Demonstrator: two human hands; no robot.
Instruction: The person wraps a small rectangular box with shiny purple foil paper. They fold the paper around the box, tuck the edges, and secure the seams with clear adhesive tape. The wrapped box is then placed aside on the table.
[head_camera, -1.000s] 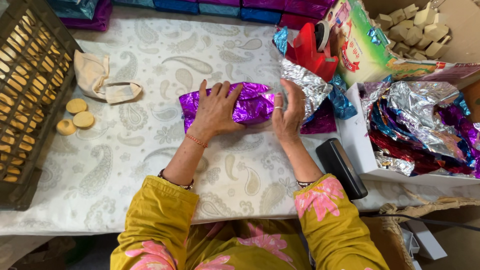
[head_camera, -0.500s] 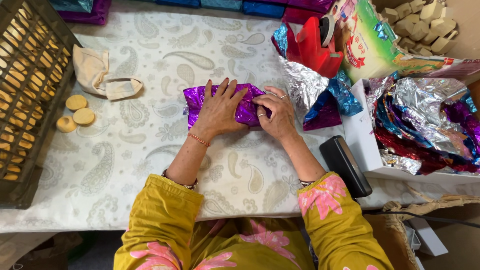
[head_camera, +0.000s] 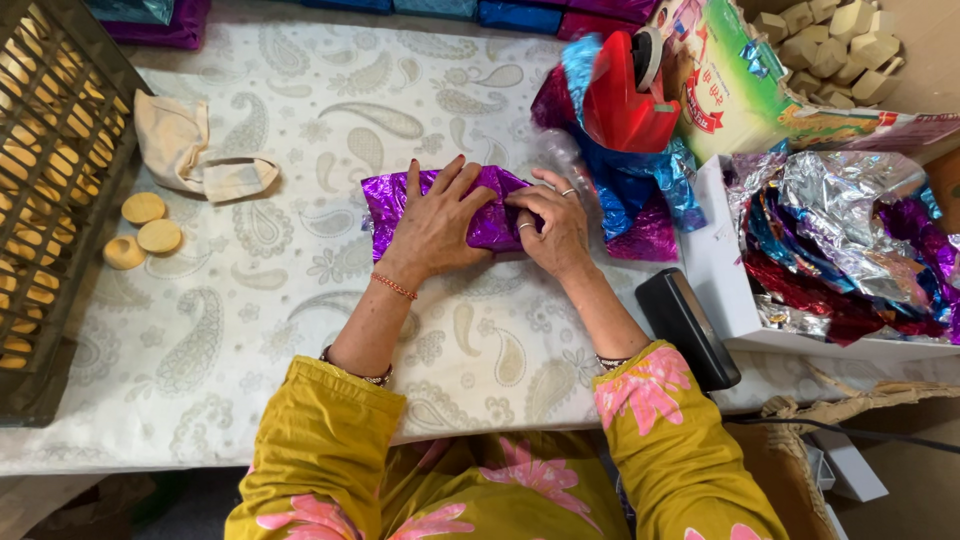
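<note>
Three round biscuits (head_camera: 142, 226) sit left, near a cloth bag (head_camera: 195, 150). I see my left hand (head_camera: 437, 222) flat, fingers spread on the purple foil packet (head_camera: 395, 205) mid-table; right hand (head_camera: 553, 228) pinches its right end. Red tape dispenser (head_camera: 625, 105) beyond.

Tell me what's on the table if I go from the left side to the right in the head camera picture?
Dark crate → three round tan discs → beige cloth → left hand on the purple foil parcel → right hand → red tape dispenser → black device → box of crumpled foil sheets.
</note>
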